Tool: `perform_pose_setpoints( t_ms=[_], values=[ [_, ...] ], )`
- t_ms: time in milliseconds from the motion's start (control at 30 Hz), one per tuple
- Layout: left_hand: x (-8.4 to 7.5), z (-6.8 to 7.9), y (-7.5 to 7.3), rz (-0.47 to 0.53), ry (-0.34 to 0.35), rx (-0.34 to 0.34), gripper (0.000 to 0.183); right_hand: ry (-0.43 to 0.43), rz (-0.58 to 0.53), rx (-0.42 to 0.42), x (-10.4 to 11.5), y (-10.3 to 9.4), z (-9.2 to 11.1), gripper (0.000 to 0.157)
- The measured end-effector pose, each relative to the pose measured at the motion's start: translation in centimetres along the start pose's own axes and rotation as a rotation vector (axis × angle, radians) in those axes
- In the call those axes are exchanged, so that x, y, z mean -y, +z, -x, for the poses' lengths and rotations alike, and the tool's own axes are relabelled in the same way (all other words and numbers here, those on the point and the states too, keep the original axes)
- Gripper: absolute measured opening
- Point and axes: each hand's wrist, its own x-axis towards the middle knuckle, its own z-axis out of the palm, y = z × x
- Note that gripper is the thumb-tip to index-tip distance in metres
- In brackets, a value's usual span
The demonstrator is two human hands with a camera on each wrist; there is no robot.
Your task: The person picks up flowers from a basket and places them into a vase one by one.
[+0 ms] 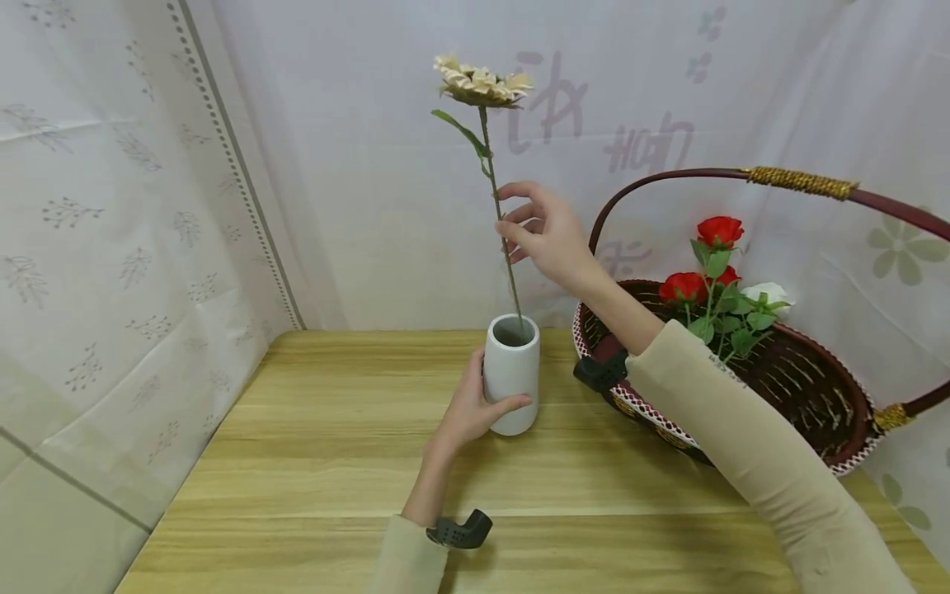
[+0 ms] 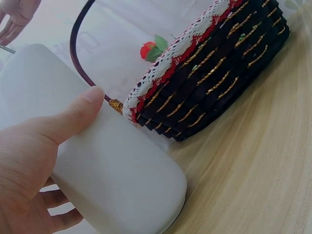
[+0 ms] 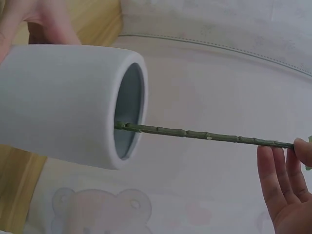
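A white cylindrical vase point(image 1: 512, 384) stands upright on the wooden table. My left hand point(image 1: 472, 410) grips its side, the thumb lying across the front and the fingers going round behind. Above the vase, my right hand point(image 1: 545, 231) pinches the long stem of a cream artificial flower point(image 1: 482, 87) between thumb and fingers. The flower head is up high, with a green leaf point(image 1: 466, 132) just below it. In the right wrist view, the lower end of the green stem point(image 3: 195, 134) reaches inside the vase mouth; its tip is hidden by the rim.
On the right stands a dark woven basket point(image 1: 824, 396) with white lace trim and a tall arched handle point(image 1: 801, 181). Red roses point(image 1: 683, 287) and a white flower point(image 1: 768, 293) with green leaves are in it. Patterned curtains point(image 1: 356, 165) hang behind the table point(image 1: 334, 462) and at the left.
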Motion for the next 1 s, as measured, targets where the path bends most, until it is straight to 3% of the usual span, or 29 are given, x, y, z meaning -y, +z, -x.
perform_pose_setpoints(
  t_ms=[367, 1000],
  values=[
    [-0.1, 0.0, 0.0, -0.019, -0.010, -0.001, 0.095, -0.020, 0.080, 0.055, -0.9, 0.6, 0.8, 0.038],
    [-0.1, 0.0, -0.1, -0.020, -0.032, 0.006, 0.094, -0.058, 0.082, 0.128, -2.3, 1.5, 2.4, 0.037]
  ],
)
